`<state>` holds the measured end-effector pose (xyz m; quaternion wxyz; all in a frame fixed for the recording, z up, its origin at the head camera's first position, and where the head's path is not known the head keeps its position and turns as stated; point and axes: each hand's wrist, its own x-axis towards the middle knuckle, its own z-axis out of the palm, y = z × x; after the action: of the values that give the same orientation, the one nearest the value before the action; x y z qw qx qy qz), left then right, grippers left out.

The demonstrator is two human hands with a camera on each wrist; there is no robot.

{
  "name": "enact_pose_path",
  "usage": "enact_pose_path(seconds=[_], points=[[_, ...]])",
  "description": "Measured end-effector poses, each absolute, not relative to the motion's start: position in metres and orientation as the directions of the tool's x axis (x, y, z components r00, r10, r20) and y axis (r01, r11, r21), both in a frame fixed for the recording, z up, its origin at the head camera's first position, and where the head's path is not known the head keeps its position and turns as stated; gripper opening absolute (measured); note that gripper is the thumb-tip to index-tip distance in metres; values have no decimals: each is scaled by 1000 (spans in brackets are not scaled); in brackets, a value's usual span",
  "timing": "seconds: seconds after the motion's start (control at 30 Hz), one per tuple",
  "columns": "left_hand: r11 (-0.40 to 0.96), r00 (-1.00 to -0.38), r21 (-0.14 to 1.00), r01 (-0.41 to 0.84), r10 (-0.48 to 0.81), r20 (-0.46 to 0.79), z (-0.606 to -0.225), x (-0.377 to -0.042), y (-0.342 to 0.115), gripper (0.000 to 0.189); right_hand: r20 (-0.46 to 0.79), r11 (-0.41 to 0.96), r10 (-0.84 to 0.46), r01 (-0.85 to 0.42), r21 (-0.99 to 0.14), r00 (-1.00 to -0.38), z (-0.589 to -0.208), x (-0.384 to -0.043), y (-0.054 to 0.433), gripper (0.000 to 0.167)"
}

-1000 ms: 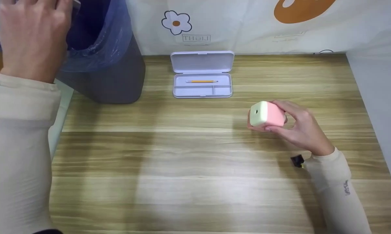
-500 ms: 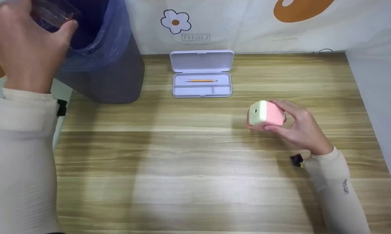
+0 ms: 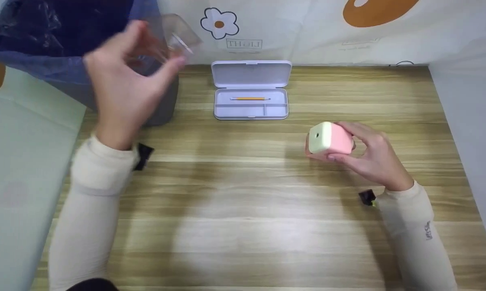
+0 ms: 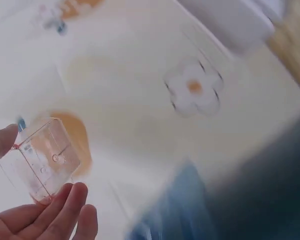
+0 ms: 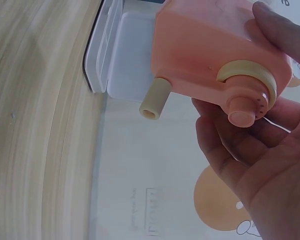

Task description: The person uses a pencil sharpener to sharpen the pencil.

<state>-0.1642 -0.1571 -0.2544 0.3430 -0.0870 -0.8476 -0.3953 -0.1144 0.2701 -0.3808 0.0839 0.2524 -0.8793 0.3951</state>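
My left hand (image 3: 125,85) pinches a clear plastic shavings drawer (image 4: 50,160) between thumb and fingers, in the air at the right rim of the bin (image 3: 146,109). The drawer is see-through, with reddish specks at its edges in the left wrist view; it is blurred in the head view. In my right hand (image 3: 374,155) is a pink crank pencil sharpener (image 3: 340,139) with a pale yellow-green face and a small hole in it. Its crank arm, cream handle (image 5: 156,99) and pink knob (image 5: 241,112) show in the right wrist view.
A lilac pencil case (image 3: 251,112) stands open at the back of the wooden table (image 3: 243,194), a yellow pencil (image 3: 250,98) in its long compartment. The bin, lined with a blue bag (image 3: 45,66), is at the back left. A patterned cloth (image 3: 299,36) hangs behind.
My left hand has moved right, from over the bin's opening to its right rim, carrying the clear drawer. The right hand keeps holding the sharpener in nearly the same place.
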Motion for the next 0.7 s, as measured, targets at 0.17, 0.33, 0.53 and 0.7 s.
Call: enact_pose_path(seconds=[0.17,0.33,0.53,0.7], points=[[587,-765,604,539,42,642,-283,-161,-121,55,344,565,-375,-507,-651,-861,-380,-114,272,64],[455,-804,676,579,185,565,-318,-162,-88,58,354,565,-374,-513,-646,-857,-380,-114,273,64],[445,-830,701,557,322,455,-357,-160,-54,61,354,566,-361,-504,-652,-863,-380,-115,273,65],[450,-831,707,546,399,387,-379,-158,-35,59,338,574,-342,-479,-663,-877,-378,-115,274,65]])
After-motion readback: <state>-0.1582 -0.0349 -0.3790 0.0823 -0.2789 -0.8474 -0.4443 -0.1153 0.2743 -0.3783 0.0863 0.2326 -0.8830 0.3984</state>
